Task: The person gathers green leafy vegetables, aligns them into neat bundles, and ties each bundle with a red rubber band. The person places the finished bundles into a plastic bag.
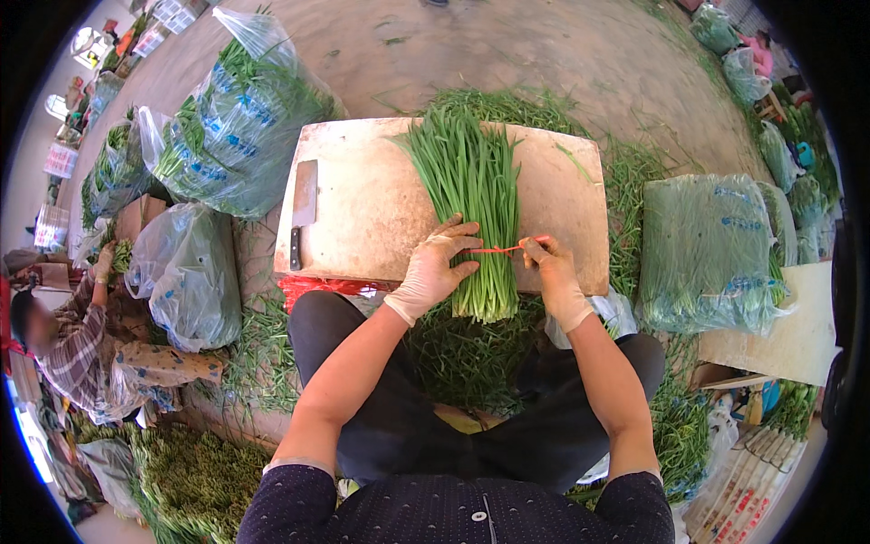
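A thick bunch of long green Chinese chives (472,177) lies across the wooden board (367,183), its pale cut ends overhanging the near edge. A thin red tie (499,249) runs over the bunch near those ends. My left hand (438,262), in a thin pale glove, rests on the left side of the bunch with its fingers apart, at the tie. My right hand (552,268), gloved too, pinches the red tie's end just right of the bunch. A cleaver with a black handle (305,197) lies at the board's left edge.
Large plastic bags of greens stand at the left (224,136) and right (707,251). Red plastic strips (326,289) hang below the board's near left edge. Loose leaves (632,197) litter the floor. A co-worker (75,347) sits at the far left, handling greens.
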A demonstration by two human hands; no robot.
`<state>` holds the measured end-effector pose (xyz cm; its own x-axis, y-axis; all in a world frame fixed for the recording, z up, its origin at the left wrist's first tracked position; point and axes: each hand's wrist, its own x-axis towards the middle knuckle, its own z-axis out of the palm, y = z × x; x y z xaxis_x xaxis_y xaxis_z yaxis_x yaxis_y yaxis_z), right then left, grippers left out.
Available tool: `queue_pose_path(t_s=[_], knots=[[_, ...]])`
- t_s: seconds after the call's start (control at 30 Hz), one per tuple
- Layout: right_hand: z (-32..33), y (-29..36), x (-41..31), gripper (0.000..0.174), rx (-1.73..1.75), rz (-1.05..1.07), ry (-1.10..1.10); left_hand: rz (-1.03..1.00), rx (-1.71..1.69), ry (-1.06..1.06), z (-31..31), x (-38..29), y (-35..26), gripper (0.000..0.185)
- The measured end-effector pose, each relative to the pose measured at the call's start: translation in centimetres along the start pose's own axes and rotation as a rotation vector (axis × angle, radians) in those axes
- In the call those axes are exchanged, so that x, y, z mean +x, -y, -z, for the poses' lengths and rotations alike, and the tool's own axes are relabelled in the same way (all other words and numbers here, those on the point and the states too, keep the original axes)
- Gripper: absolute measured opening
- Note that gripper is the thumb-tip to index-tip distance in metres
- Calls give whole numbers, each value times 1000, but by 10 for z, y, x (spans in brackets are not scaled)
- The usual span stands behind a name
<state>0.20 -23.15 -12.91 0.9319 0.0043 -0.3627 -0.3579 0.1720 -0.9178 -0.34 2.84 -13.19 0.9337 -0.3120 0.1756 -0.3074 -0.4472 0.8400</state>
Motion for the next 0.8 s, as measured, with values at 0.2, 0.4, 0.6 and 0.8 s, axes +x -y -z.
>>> queue_pose_path(t_s=[0.2,0.4,0.6,0.8], knots=[[-15,-3,3,14,12,12,71,362,-554,-363,-1,-12,10,32],[-17,-12,1,21,-54,9,38,943,-1021,-97,-1,-27,1,61],[-19,-22,1,42,-234,-14,-63,885,-896,-16,-1,-18,-15,68],[-23,-16,-1,71,-126,-229,95,835,-936,-32,-5,-12,-8,63]])
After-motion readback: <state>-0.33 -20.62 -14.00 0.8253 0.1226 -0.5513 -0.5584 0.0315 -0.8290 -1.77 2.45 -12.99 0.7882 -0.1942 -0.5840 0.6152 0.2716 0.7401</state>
